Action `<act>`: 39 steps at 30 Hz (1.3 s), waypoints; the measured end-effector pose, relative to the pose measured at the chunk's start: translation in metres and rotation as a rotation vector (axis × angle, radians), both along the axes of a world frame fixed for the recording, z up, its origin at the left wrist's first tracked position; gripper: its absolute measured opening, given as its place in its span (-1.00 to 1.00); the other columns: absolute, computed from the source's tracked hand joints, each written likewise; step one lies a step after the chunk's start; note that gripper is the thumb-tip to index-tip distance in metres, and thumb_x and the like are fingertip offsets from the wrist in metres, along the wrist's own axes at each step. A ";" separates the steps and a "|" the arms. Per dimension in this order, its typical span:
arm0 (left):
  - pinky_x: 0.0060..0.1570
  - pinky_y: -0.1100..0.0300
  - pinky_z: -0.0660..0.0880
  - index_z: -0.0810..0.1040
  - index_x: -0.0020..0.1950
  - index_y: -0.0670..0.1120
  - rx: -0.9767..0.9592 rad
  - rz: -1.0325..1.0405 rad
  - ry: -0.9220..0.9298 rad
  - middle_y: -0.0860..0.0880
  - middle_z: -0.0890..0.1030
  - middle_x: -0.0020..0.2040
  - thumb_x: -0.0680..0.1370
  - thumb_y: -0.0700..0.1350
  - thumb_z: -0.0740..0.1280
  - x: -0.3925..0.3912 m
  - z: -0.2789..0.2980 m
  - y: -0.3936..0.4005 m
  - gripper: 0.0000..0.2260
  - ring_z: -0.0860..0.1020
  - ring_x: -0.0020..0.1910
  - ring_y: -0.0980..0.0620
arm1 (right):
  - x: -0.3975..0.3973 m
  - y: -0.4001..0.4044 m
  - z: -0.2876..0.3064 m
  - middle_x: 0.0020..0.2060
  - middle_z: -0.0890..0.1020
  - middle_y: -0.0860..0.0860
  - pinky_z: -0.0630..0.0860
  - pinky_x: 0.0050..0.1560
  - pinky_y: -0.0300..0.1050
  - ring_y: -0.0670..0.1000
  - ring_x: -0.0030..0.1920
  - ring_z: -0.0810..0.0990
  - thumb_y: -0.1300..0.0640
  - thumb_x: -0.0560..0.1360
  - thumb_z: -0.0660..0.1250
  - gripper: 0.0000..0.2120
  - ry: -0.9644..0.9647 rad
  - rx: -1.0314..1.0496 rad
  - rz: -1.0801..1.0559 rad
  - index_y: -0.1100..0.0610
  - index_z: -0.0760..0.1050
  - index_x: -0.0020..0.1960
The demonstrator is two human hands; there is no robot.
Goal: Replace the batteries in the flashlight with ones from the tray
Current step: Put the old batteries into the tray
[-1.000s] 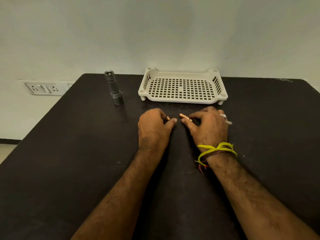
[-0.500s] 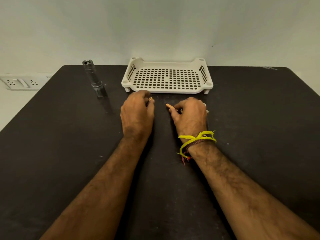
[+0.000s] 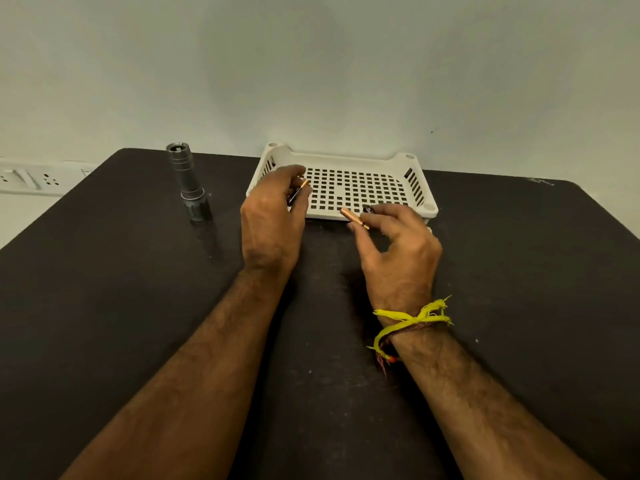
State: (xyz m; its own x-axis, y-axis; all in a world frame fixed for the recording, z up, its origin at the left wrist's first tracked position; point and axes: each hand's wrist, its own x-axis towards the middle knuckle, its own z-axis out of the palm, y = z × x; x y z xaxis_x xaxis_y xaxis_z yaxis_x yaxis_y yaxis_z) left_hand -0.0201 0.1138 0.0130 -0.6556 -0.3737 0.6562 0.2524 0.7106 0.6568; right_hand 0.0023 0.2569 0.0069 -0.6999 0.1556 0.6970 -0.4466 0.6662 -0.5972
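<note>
A grey metal flashlight (image 3: 188, 183) stands upright on its head at the back left of the black table, its tail end open at the top. A white perforated tray (image 3: 363, 161) sits at the back centre and looks empty. My left hand (image 3: 273, 216) pinches a copper-and-black battery (image 3: 298, 191) over the tray's front left corner. My right hand (image 3: 398, 251) holds a second copper-topped battery (image 3: 354, 218) just in front of the tray's front rim, copper end pointing left. Fingers hide most of both batteries.
The black table (image 3: 138, 306) runs up to a pale wall. A white socket strip (image 3: 34, 178) is on the wall at the far left, below table level. My right wrist wears a yellow thread band (image 3: 410, 322).
Both hands have lifted off the table and moved forward toward the tray, each carrying its battery. The left hand now reaches over the tray's corner. The flashlight has not moved.
</note>
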 end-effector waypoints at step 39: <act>0.52 -0.14 0.12 0.53 0.38 -0.09 -0.281 0.044 -0.067 -0.04 0.57 0.37 0.61 -0.08 0.31 -0.042 -0.008 -0.016 -0.66 0.41 0.49 -0.04 | -0.071 -0.011 0.008 0.19 0.64 0.07 0.34 0.40 0.11 0.13 0.29 0.52 0.20 0.51 0.25 -0.66 -0.070 0.070 -0.158 0.16 0.56 0.25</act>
State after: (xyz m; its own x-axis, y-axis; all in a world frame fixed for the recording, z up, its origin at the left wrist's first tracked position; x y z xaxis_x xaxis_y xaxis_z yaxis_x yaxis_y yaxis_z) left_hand -0.0625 0.0982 0.0051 -0.6882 -0.2124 0.6937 0.1804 0.8761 0.4472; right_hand -0.0687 0.2461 0.0154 -0.7175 0.2203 0.6608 -0.2924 0.7658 -0.5728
